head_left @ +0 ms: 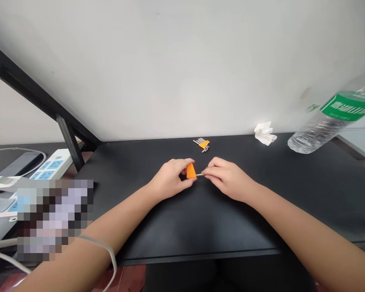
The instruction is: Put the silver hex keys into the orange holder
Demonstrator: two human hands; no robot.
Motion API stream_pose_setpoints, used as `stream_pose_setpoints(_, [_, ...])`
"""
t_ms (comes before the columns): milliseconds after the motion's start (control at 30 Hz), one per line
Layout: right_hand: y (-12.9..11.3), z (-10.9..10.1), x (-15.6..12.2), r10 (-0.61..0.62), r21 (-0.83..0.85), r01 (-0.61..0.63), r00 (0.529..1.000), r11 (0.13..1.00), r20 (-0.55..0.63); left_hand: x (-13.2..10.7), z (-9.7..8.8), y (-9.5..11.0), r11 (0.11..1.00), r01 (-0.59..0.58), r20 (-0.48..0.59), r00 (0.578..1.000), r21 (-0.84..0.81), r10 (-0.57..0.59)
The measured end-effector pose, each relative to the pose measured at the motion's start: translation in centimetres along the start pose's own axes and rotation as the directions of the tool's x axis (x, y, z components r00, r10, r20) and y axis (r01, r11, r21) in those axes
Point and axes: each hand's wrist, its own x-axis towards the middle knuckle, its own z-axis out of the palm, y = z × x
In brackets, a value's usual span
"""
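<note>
My left hand [171, 177] is closed around a small orange screwdriver handle [191, 171] just above the black table [158, 227]. A thin metal bit [200, 174] sticks out of the handle to the right, and my right hand [227, 178] pinches it with thumb and fingertips. Both hands meet near the middle of the table. Behind them, close to the wall, lies an orange holder with several metal bits [202, 144].
A crumpled white tissue [265, 134] lies at the back right. A clear water bottle with a green label [331, 117] stands at the far right. White power strips [50, 166] and cables lie left of the table, beside a black metal frame [68, 142].
</note>
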Motion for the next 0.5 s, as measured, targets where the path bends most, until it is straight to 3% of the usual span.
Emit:
stream_pose_setpoints(67, [-0.5,0.6,0.3,0.146,0.239,-0.144,0.989,0.96,0.009,0.0,0.1,0.3,0.996,-0.063,-0.038,0.997,0.056,0.065])
stream_pose_setpoints(133, [-0.9,1.1,0.6,0.298,0.498,-0.307,0.949,0.811,0.1,0.0,0.2,0.5,0.989,-0.106,-0.054,0.992,0.099,0.112])
stream_pose_setpoints(200, [-0.9,1.1,0.8,0.356,0.587,-0.377,0.921,0.716,0.157,0.0,0.3,0.6,0.987,-0.111,-0.052,0.992,0.115,0.118])
stream_pose_setpoints(267, [-0.4,0.5,0.7,0.324,0.429,-0.326,0.943,0.842,0.081,0.1,0.2,0.5,0.989,-0.084,-0.046,0.995,0.118,0.09])
stream_pose_setpoints(333, [0.5,-0.6,0.4,0.197,0.057,-0.197,0.98,0.979,0.005,0.1,0.1,0.3,0.991,-0.048,-0.039,0.998,0.121,0.053])
stream_pose_setpoints(400, [1.3,-1.5,0.2,0.106,-0.248,-0.086,0.992,0.965,0.07,0.1,0.1,0.2,0.992,-0.012,-0.023,1.0,0.123,0.015])
stream_pose_setpoints(500, [1.9,-2.0,0.2,0.125,-0.453,-0.033,0.977,0.891,0.175,0.2,0.0,0.0,0.99,0.038,0.006,0.999,0.134,-0.039])
